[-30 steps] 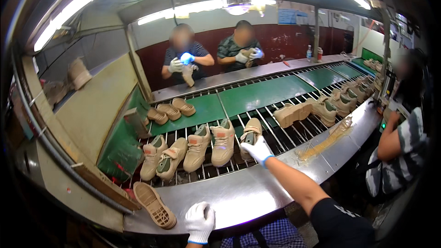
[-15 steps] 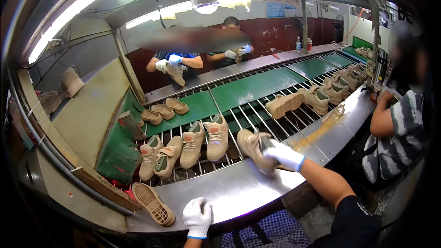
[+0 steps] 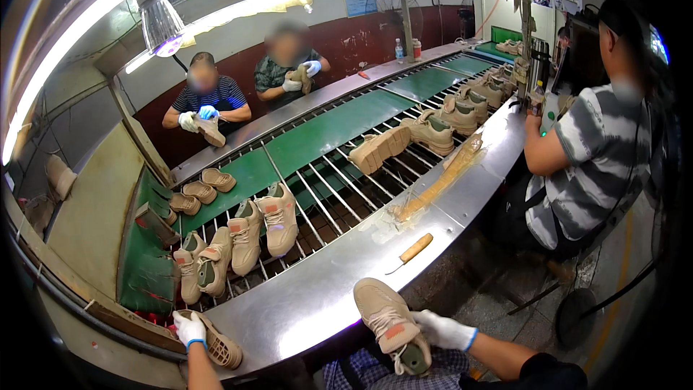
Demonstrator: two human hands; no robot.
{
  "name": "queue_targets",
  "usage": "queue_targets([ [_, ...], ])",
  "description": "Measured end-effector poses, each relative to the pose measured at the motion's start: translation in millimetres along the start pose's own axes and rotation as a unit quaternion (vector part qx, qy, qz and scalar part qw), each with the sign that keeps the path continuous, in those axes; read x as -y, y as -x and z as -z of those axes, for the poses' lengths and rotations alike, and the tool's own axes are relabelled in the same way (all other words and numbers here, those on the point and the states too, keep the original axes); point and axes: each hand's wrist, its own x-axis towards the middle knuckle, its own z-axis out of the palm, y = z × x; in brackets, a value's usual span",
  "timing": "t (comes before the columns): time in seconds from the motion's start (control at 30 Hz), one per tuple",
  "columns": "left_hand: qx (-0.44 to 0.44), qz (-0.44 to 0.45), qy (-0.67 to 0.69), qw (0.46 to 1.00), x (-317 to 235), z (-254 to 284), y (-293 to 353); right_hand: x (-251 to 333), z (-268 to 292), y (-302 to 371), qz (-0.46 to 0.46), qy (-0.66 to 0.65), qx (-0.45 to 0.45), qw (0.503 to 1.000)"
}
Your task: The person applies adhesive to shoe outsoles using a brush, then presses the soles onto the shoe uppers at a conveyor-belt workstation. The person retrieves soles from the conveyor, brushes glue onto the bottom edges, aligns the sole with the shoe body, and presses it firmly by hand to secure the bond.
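Observation:
In my right hand (image 3: 444,330), gloved in white, is a beige lace-up shoe (image 3: 384,310) with an orange patch and green lining. It is held over my lap at the bench's front edge, toe pointing away from me. My white-gloved left hand (image 3: 190,329) has its fingers closed on one end of a tan shoe sole (image 3: 225,351), its gridded face up at the bench's left end. On the metal bench (image 3: 310,296) lies a wooden-handled tool (image 3: 416,247) with a thin bent metal tip, apart from both hands.
Several beige shoes (image 3: 245,237) stand on the roller rack (image 3: 325,195), and more line up toward the far right. Small tan soles (image 3: 199,191) rest on a green board. Two people work opposite; another person (image 3: 592,152) sits at right. A lamp (image 3: 160,23) hangs overhead.
My right hand has brought the shoe from the rack's edge toward my lap, uncovering the wooden-handled tool. My left hand has moved left from bare bench onto the sole. The view has shifted right.

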Motion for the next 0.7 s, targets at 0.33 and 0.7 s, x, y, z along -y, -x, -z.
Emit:
queue_targets([
  [0.33, 0.174, -0.037, 0.327, 0.928, -57.8, -0.1, 71.7, -59.4, 15.2, -65.9, 0.011, -0.350, 0.123, 0.928],
  [0.7, 0.463, -0.152, 0.530, 0.694, -188.7, 29.7, 343.2, -15.4, 17.5, -34.3, -0.088, -0.360, 0.074, 0.926],
])
